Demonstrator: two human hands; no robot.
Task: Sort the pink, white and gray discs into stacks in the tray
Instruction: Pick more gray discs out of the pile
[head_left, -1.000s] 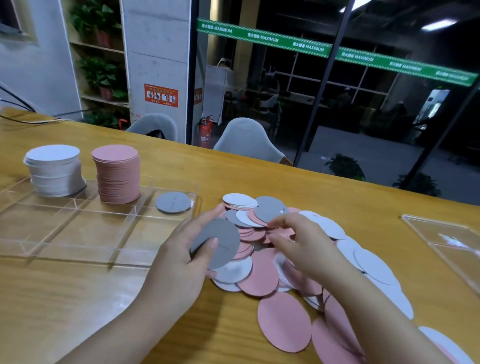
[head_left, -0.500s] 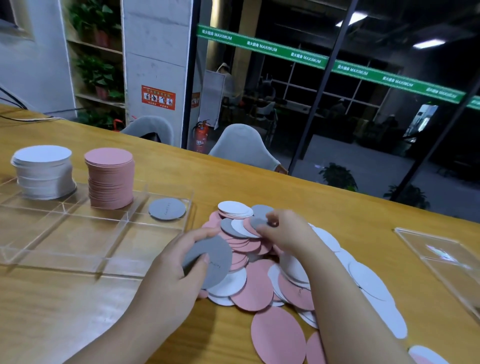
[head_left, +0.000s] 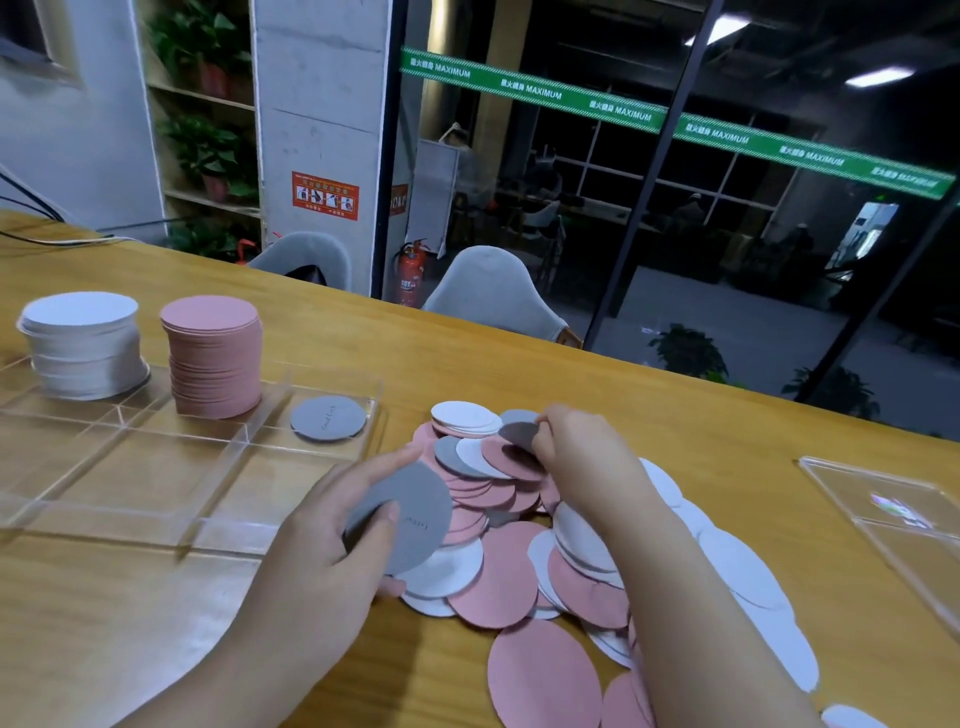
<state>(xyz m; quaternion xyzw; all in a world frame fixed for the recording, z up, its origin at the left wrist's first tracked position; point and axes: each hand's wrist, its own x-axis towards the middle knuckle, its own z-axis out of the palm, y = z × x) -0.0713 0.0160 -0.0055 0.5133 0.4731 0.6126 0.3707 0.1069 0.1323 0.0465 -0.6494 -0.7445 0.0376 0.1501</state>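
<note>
Gray disc (head_left: 402, 512) in left hand's (head_left: 317, 540) grip — right hand (head_left: 576, 454) pinches another (head_left: 519, 434), half hidden.

Clear divided tray (head_left: 218, 525) on the surface: tall white stack (head_left: 83, 345) in the far-left compartment, taller pink stack (head_left: 213, 358) in the next, a single gray disc (head_left: 328, 418) lying flat in the third. Loose pile of mixed discs (head_left: 519, 561) lies overlapping just right of the tray. One gray disc (head_left: 402, 514) is held tilted over the pile's near-left edge; a second, darker gray disc (head_left: 519, 435) is lifted at the pile's far side.
</note>
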